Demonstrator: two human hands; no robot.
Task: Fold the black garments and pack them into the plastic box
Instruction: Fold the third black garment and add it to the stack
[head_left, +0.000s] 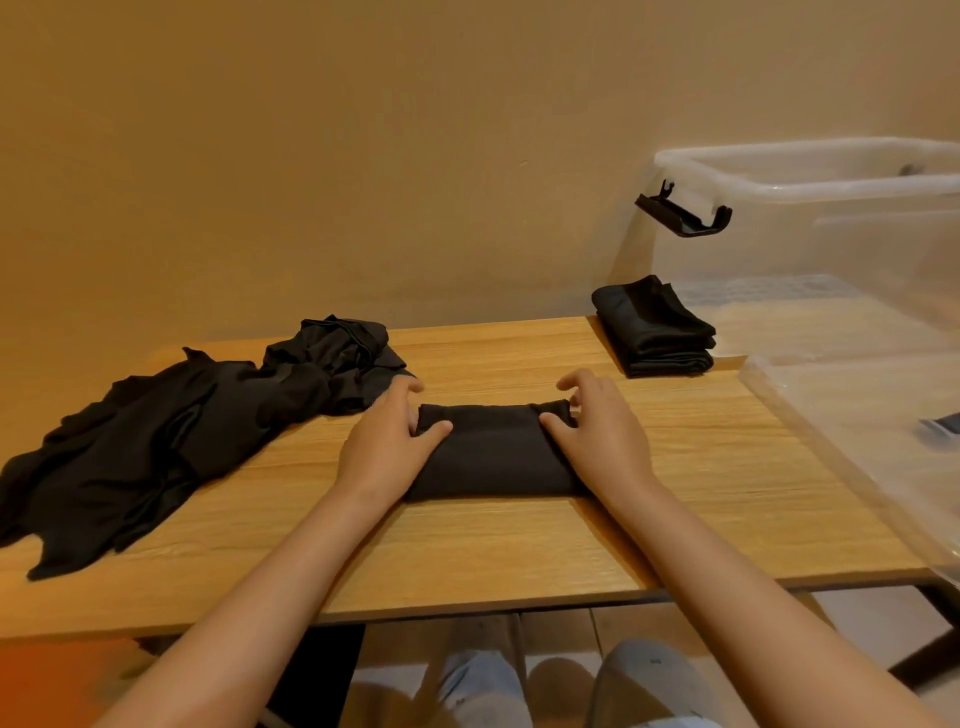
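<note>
Left hand (387, 441) and right hand (597, 431): each grip curled round one end of soft, black, rectangular folded garment (493, 457) on wood-grain table (519, 545).

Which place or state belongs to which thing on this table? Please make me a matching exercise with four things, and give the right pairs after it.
Things
1. loose garment pile
2. folded garment
3. folded stack
4. black latch

Places or states
A. hangs on the plastic box, just under its rim
B. at the middle of the table, its ends held by the left hand and the right hand
C. lies unfolded at the left
D. lies at the far right, by the clear box

Pairs: 1-C, 2-B, 3-D, 4-A
</note>
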